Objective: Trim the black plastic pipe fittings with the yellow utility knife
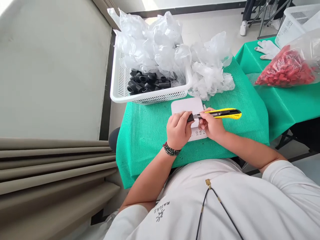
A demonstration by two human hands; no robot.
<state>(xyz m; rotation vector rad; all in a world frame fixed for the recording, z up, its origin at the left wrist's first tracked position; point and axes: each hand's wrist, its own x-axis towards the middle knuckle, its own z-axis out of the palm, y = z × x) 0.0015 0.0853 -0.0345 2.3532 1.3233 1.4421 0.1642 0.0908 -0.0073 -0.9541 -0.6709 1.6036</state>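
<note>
My left hand [178, 130] is closed on a small black part [190, 117], mostly covered by the fingers. In my right hand [212, 125] is a yellow utility knife [226, 113], its handle pointing right and its blade directed left at the black part. The blade tip is at or very near the part; contact is hard to tell. Both hands are above a white scale [183, 105] with buttons along its near edge. Behind it, a white basket [152, 99] holds black pipe fittings [143, 81] and clear plastic bags [155, 46].
Crumpled plastic bags [208, 78] lie right of the basket on the green cloth [145, 133]. Farther right are a bag of red parts [287, 68], a white glove [268, 49] and another white basket [287, 28]. A person's foot [243, 28] shows at the back.
</note>
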